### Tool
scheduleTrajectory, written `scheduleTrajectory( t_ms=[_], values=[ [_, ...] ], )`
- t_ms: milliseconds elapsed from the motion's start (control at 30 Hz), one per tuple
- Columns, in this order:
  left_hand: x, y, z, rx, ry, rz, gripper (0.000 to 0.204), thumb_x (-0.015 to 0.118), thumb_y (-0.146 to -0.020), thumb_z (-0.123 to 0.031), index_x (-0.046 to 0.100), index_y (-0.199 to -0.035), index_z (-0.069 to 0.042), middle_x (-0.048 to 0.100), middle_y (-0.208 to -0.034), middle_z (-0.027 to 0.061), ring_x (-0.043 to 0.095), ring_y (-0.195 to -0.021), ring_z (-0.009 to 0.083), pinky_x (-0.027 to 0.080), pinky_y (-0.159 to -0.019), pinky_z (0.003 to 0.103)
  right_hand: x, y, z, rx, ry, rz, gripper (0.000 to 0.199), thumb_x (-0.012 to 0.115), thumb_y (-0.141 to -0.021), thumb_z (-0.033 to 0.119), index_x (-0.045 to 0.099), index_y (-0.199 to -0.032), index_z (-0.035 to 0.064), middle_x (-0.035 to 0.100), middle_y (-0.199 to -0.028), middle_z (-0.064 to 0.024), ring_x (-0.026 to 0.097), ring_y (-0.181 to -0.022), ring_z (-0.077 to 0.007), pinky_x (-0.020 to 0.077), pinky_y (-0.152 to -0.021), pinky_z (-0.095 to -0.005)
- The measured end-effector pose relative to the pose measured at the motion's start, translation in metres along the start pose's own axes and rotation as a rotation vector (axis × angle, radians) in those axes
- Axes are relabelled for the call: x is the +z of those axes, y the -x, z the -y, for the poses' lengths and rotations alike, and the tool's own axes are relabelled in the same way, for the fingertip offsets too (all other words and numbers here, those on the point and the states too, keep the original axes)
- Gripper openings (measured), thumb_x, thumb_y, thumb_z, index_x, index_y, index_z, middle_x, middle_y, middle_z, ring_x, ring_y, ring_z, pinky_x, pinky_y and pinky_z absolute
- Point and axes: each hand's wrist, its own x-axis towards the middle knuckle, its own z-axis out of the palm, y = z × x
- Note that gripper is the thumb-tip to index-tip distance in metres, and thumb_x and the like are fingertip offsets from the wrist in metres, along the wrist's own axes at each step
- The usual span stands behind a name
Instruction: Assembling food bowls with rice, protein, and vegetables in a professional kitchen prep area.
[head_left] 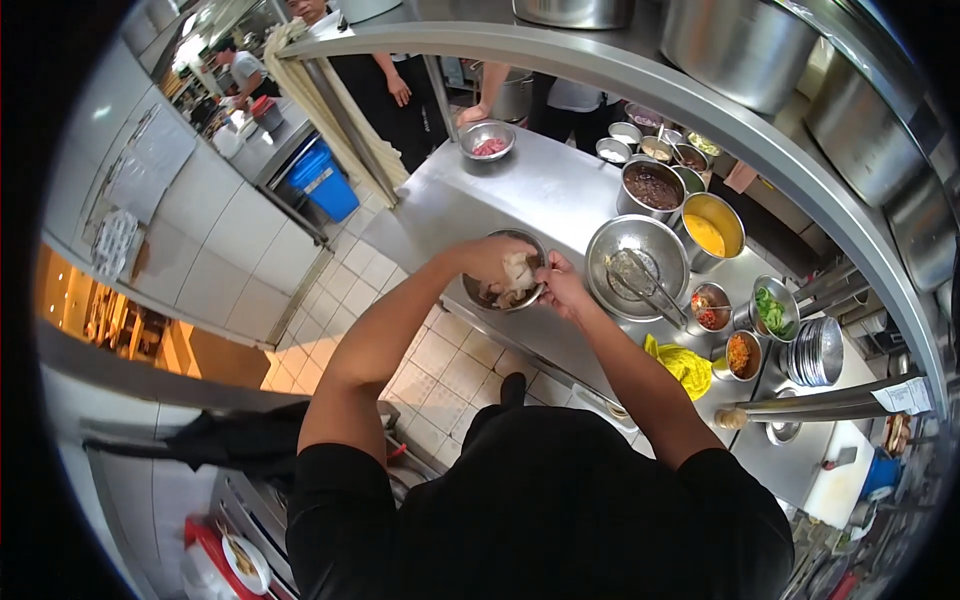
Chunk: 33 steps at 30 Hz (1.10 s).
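A metal bowl at the near edge of the steel counter holds pale and brownish pieces of food, whose kind I cannot make out. My left hand reaches into it from the left, with its fingers closed on a whitish food piece; the fingertips are partly hidden. At the bowl's right side, my right hand pinches the rim. Just right of that hand stands a wide steel colander with a long-handled metal utensil lying in it.
Pots of dark sauce and yellow liquid stand behind the colander. Toward the right are chopped red, green and orange foods and a yellow cloth. A bowl of pink meat sits near co-workers. A steel shelf arches above.
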Motion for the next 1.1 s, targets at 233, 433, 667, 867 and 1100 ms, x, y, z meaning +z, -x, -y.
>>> scheduleTrajectory(
  t_ms=[233, 433, 667, 867, 1100],
  values=[
    [0.025, -0.028, 0.027, -0.677, -0.001, -0.479, 0.069, 0.077, -0.072, -0.025, 0.051, -0.135, -0.014, 0.057, -0.124, 0.0252, 0.057, -0.116, 0.0398, 0.046, -0.099, 0.045, 0.035, -0.047, -0.013, -0.155, -0.145, -0.14, 0.021, 0.056, -0.081, -0.003, 0.044, -0.09, 0.0126, 0.055, -0.066, -0.0047, 0.057, -0.044, -0.0169, 0.0483, -0.033, -0.0269],
    [0.005, -0.045, 0.082, -0.196, -0.166, -0.363, 0.077, 0.075, -0.067, -0.02, 0.044, -0.138, -0.018, 0.058, -0.117, 0.0207, 0.058, -0.11, 0.0419, 0.048, -0.094, 0.047, 0.039, -0.074, -0.019, -0.066, -0.108, -0.196, 0.021, 0.056, -0.082, 0.0, 0.044, -0.092, 0.0124, 0.058, -0.07, -0.0054, 0.058, -0.043, -0.0175, 0.0503, -0.034, -0.0278],
    [-0.016, -0.068, 0.126, -0.159, 0.401, -0.038, 0.087, 0.078, -0.072, -0.026, 0.036, -0.145, -0.007, 0.058, -0.128, 0.0222, 0.061, -0.111, 0.0369, 0.049, -0.096, 0.041, 0.025, -0.092, -0.027, -0.053, -0.087, -0.25, 0.02, 0.057, -0.084, 0.002, 0.044, -0.09, 0.0143, 0.06, -0.076, -0.004, 0.062, -0.056, -0.0163, 0.0541, -0.041, -0.0302],
    [0.056, -0.086, 0.144, -0.416, -0.178, -0.408, 0.069, 0.078, -0.068, -0.05, 0.06, -0.115, -0.002, 0.064, -0.115, 0.0238, 0.064, -0.103, 0.0388, 0.051, -0.089, 0.045, 0.02, -0.103, -0.059, -0.026, -0.112, -0.258, 0.021, 0.058, -0.083, 0.002, 0.042, -0.09, 0.015, 0.057, -0.082, -0.0035, 0.061, -0.067, -0.0188, 0.0544, -0.046, -0.0379],
    [0.057, -0.098, 0.151, -0.326, -0.242, -0.389, 0.047, 0.076, -0.071, -0.035, 0.062, -0.106, -0.006, 0.059, -0.119, 0.0188, 0.062, -0.101, 0.0435, 0.052, -0.088, 0.046, 0.022, -0.122, -0.074, 0.121, -0.21, -0.345, 0.04, 0.065, -0.084, 0.009, 0.045, -0.119, 0.0113, 0.059, -0.103, -0.0084, 0.065, -0.081, -0.027, 0.0591, -0.061, -0.0419]
  ],
)
